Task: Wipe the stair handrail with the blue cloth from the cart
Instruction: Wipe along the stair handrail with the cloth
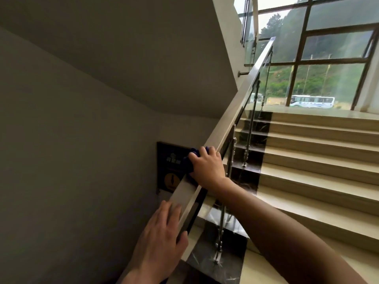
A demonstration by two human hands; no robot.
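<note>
A flat pale metal handrail (pixel 235 105) climbs from the lower middle to the upper right, above glass panels on steel posts. My right hand (pixel 207 166) presses a blue cloth (pixel 189 161) onto the rail's top about halfway up; only the cloth's edges show around my fingers. Lower down, my left hand (pixel 162 232) rests flat on the rail with fingers spread and the thumb hooked over the rail's right edge. The cart is out of view.
Beige stairs (pixel 320 160) with dark marble edging rise on the right toward a landing and a large window (pixel 328 58). A grey wall fills the left, with a dark sign (pixel 170 167) behind the rail. The underside of the upper flight hangs overhead.
</note>
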